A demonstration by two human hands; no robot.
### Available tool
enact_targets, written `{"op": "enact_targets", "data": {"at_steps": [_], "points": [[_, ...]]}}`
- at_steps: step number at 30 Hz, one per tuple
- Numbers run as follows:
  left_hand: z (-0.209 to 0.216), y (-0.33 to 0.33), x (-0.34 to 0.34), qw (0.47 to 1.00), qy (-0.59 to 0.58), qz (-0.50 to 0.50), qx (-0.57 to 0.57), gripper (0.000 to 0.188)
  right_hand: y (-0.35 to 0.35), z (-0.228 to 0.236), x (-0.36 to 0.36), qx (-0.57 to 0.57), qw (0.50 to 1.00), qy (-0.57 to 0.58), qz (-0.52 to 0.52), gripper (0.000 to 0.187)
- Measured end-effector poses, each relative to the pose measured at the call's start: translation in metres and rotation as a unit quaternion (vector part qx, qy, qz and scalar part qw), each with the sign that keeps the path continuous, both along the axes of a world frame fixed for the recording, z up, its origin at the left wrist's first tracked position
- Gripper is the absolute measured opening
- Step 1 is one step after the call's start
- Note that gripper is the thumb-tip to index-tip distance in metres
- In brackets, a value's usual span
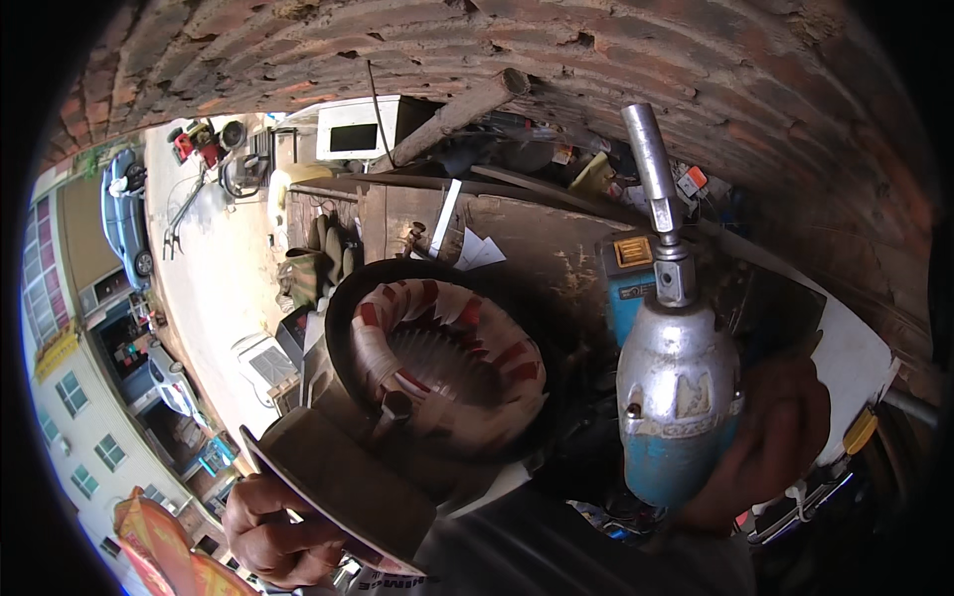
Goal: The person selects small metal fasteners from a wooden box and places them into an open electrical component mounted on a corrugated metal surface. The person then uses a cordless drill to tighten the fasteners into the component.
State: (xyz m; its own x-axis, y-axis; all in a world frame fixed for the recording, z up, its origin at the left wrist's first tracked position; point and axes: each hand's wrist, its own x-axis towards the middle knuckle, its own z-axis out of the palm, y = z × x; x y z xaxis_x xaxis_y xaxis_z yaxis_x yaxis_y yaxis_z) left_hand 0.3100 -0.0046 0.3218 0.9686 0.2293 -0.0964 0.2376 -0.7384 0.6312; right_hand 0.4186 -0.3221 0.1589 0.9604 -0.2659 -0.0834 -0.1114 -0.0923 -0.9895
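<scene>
while left hand [283, 531] pinches dull flanged piece [348, 477], right hand [765, 442] touches scuffed silvery wrench [681, 397], finger state unclear.

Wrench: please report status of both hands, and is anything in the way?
Left hand grips metal part. Right hand holds wrench, socket pointing away. Taped coil left of wrench. Socket tip appears clear.

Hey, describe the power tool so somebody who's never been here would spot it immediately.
Start at the brick wall along the top, then drop into the right half of the view, where the right hand holds the power tool, nose up. It's silver over teal; unlike the taped ring to its left, it ends in a long metal socket.
</scene>
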Motion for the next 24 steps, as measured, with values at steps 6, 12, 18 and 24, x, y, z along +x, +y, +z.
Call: {"op": "enact_targets", "data": {"at_steps": [6, 12, 18, 24], "points": [[-0.001, 0.007, 0.017, 0.995, 0.007, -0.075, 0.058, 0.012, 0.002, 0.032, -0.044, 0.259, 0.893, -0.188, 0.317, 0.022], [-0.008, 0.012, 0.018, 0.995, -0.018, -0.096, 0.019, 0.014, 0.085, 0.016, -0.055, 0.043, 0.935, -0.059, 0.346, 0.049], [-0.012, 0.013, 0.018, 0.98, -0.053, -0.18, 0.062, 0.018, 0.117, -0.041, -0.018, 0.096, 0.928, 0.027, 0.358, 0.041], [-0.01, 0.017, 0.02, 0.983, -0.053, -0.175, -0.019, 0.02, 0.142, -0.072, 0.024, 0.037, 0.881, 0.209, 0.424, 0.028]]}}
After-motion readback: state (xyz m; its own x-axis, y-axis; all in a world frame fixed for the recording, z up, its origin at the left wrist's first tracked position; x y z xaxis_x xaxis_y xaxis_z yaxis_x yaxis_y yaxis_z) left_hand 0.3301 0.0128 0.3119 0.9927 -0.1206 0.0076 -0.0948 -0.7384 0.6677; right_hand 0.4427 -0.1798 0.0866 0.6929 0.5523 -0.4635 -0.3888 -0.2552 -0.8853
